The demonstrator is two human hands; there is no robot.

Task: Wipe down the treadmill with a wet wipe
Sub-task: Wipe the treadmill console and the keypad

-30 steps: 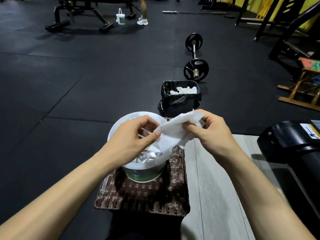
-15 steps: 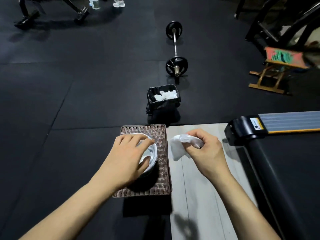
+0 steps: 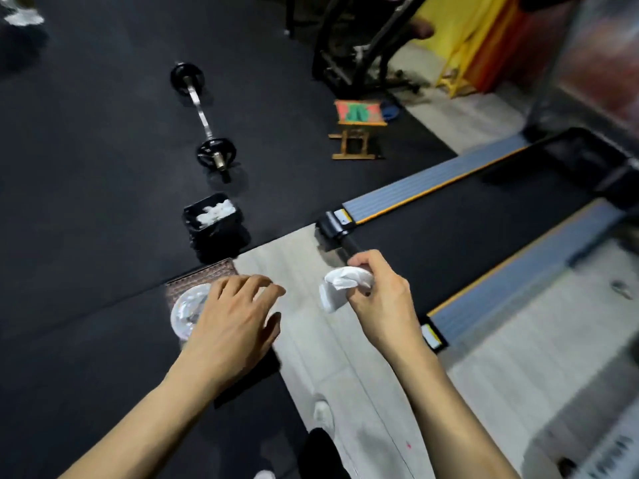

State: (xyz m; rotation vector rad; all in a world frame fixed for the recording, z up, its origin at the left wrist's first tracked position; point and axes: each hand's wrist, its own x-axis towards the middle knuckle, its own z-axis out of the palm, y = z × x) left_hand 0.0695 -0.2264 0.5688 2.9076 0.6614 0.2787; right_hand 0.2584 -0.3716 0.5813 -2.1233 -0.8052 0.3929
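My right hand pinches a crumpled white wet wipe, which hangs just short of the treadmill's rear end. The treadmill has a black belt between grey side rails and runs off to the upper right. My left hand hovers with relaxed, spread fingers over the white wipe tub, covering most of it. The tub stands on a brown woven stool.
A black bin holding used white wipes stands beyond the stool. A barbell lies on the black rubber floor. A small wooden stool and a black exercise machine stand to the left of the treadmill. My feet show at the bottom edge.
The wipe came free of the tub and my right hand bunched it up and carried it right, towards the treadmill. My left hand lifted off the tub. The view swung right.
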